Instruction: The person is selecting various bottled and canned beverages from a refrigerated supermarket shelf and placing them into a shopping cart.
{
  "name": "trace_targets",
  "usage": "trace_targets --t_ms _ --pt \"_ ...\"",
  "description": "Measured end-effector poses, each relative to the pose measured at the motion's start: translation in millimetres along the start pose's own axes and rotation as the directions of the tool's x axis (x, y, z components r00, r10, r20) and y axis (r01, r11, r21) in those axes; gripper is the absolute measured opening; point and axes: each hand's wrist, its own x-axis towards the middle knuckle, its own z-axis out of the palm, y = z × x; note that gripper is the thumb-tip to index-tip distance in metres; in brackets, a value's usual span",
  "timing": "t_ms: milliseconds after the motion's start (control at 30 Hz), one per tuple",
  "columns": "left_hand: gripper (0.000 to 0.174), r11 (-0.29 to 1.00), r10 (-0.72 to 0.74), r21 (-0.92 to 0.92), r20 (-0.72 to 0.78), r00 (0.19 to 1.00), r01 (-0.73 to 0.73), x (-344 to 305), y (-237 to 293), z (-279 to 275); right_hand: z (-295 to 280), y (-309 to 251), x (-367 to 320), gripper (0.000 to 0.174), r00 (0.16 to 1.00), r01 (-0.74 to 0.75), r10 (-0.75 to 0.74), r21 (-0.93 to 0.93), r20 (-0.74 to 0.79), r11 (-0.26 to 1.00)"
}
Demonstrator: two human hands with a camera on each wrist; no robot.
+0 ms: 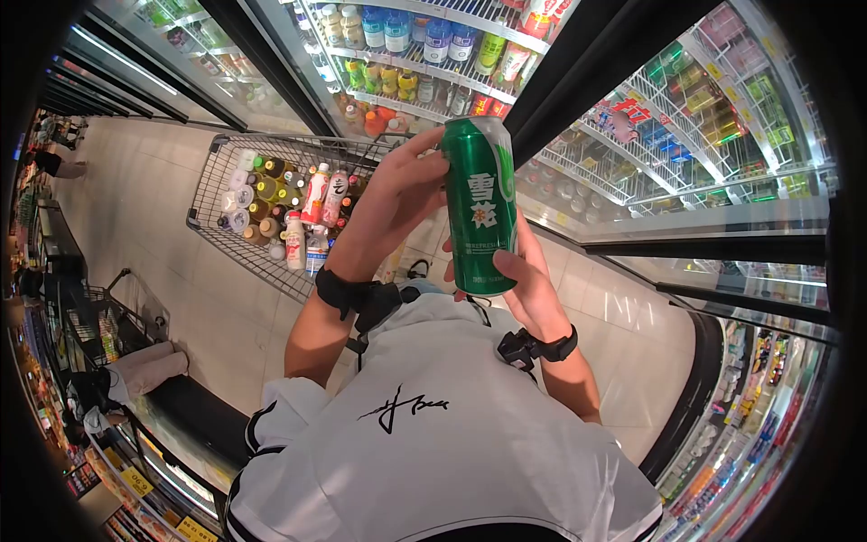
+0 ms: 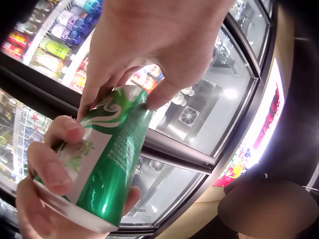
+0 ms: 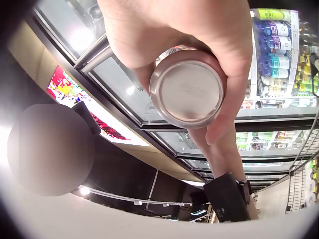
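Clasps with both hands a single green can [image 1: 479, 199], left hand [image 1: 400, 191] curled around the upper end, right hand [image 1: 537, 285] around the lower. Faces tall glass-doored coolers [image 1: 741, 248] from twelve round to three o'clock, with dark frame edges [image 1: 578, 81] dividing the shelves. Stands on pale tiled floor [image 1: 153, 208], with open stretches for moving toward nine and four o'clock. Has a wire shopping cart [image 1: 217, 142] at ten o'clock, partly hidden behind the left arm [image 1: 321, 348], and loaded with bottles [image 1: 314, 194] inside the rim. Holds the can at one o'clock, slightly tilted, top edge just beside a dark frame in the head view; cannot tell the true gap. Wears dark straps [image 1: 339, 294] on both wrists.
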Motion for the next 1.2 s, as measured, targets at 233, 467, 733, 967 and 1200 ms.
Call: trace_targets --t_ms 233,467,733,967,1200 --pt "0.053 0.987 0.066 0.153 -0.080 0.995 -0.054 -10 10 6 1 1 0 0.072 0.996 -0.008 0.005 0.041 0.088 0.999" --pt "0.052 0.971 0.155 0.198 -0.102 0.983 -0.132 -16 14 15 -3 8 4 0.070 0.983 -0.016 -0.012 0.153 0.182 0.988" --pt "0.049 0.961 0.196 0.223 -0.120 0.973 -0.166 -18 16 19 -1 9 2 0.069 0.978 -0.037 0.007 0.145 0.207 0.989" --pt "0.043 0.812 0.351 0.555 -0.220 0.910 -0.179 -19 15 35 6 16 2 0.071 0.984 0.048 -0.083 -0.211 -0.157 0.976" --pt "0.044 0.946 0.168 0.296 -0.097 0.981 -0.132 -14 8 5 -16 18 -2 0.087 0.923 -0.229 0.040 0.462 0.384 0.857"
